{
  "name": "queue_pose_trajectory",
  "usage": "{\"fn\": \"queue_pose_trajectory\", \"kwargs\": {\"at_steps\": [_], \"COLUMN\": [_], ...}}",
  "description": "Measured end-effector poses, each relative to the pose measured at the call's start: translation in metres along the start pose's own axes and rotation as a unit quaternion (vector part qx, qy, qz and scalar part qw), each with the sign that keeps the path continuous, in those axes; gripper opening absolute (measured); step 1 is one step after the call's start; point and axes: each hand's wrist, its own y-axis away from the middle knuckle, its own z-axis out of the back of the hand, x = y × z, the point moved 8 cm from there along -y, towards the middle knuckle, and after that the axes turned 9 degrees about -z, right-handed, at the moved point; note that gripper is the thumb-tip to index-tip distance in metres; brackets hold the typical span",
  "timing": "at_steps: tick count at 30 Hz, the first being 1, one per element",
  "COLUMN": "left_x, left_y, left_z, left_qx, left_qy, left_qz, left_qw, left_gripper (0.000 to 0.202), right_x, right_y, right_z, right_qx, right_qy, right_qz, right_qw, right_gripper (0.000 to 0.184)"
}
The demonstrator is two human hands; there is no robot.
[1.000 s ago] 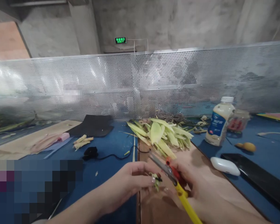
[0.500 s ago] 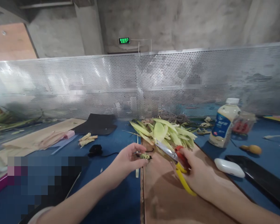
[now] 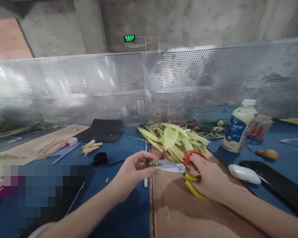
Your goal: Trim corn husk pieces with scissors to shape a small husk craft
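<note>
Between the thumb and fingers of my left hand (image 3: 136, 167) is a small green braided-looking piece (image 3: 153, 162), perhaps plant fibre; its exact kind is unclear. My right hand (image 3: 208, 177) grips scissors (image 3: 175, 167) by their red and yellow handles. The blades point left, partly apart, and their tips reach the green piece at my left fingertips. Just beyond both hands, a heap of pale green husk leaves (image 3: 173, 138) lies on the far end of a brown board (image 3: 178, 211).
To the right stand a bottle (image 3: 235, 129) and a clear jar (image 3: 259, 127), with a white case (image 3: 244, 174) and a black phone-like slab (image 3: 275, 185) nearer. At left lie black sheet (image 3: 101, 130), brown paper (image 3: 47, 142), husk bits (image 3: 91, 147) and a black bundle (image 3: 99, 158).
The scissors have swung from pointing up-left to nearly level, bringing their blades to the green piece. My left hand keeps its hold in about the same place.
</note>
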Motion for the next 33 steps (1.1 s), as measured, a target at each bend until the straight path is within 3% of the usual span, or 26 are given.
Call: {"fn": "queue_pose_trajectory", "kwargs": {"at_steps": [9, 21, 24, 33], "left_x": [-0.002, -0.002, -0.002, -0.002], "left_y": [0.003, 0.004, 0.003, 0.002], "left_z": [-0.008, -0.013, -0.012, -0.009], "left_qx": [0.004, 0.023, 0.021, 0.008], "left_qy": [0.021, 0.103, 0.114, 0.128], "left_qz": [0.016, 0.016, 0.005, 0.002], "left_qw": [1.0, 0.994, 0.993, 0.992], "left_gripper": [0.016, 0.03, 0.026, 0.018], "right_x": [0.008, 0.002, -0.001, 0.011], "right_y": [0.006, 0.005, 0.007, 0.007], "right_z": [0.005, 0.001, -0.001, 0.01], "right_qx": [-0.004, 0.016, 0.017, -0.011], "right_qy": [0.013, -0.007, 0.003, -0.024], "right_qz": [0.003, -0.025, -0.041, -0.008], "right_qw": [1.0, 1.0, 0.999, 1.0], "right_gripper": [0.018, 0.023, 0.024, 0.019]}}
